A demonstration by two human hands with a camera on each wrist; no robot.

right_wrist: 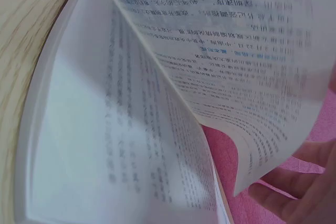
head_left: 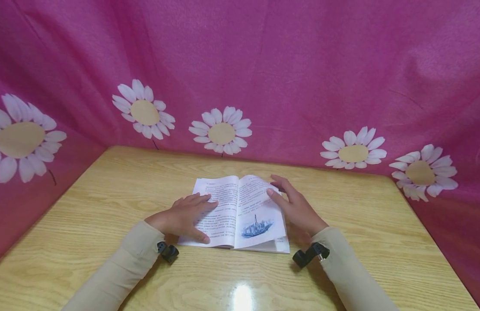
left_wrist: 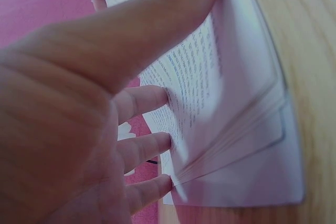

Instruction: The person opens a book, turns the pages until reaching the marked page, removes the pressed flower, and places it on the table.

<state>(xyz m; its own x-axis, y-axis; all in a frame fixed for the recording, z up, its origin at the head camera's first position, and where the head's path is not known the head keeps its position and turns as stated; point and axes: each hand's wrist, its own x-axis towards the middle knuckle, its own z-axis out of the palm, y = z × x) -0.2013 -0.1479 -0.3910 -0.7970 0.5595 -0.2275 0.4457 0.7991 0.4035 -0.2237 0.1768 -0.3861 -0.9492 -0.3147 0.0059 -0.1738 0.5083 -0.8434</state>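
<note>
An open book [head_left: 224, 224] of printed text lies on the wooden table in the head view. My left hand [head_left: 185, 217] rests spread on its left-hand page, thumb near the lower edge. In the left wrist view, the fingertips press the text page and the page corners fan apart below. With thumb in front and fingers behind, my right hand [head_left: 298, 209] pinches a right-hand page [head_left: 257, 198] at its outer edge. This page bears a blue city drawing [head_left: 256, 226]. From the right wrist, the lifted page [right_wrist: 241, 61] curves up, away from the pages beneath.
The light wood table [head_left: 107, 207] extends around the book. A pink cloth [head_left: 286, 77] with large white daisies hangs behind and at both sides. Black wrist cameras [head_left: 167, 252] are strapped on both sleeves. Light reflects near the table's front.
</note>
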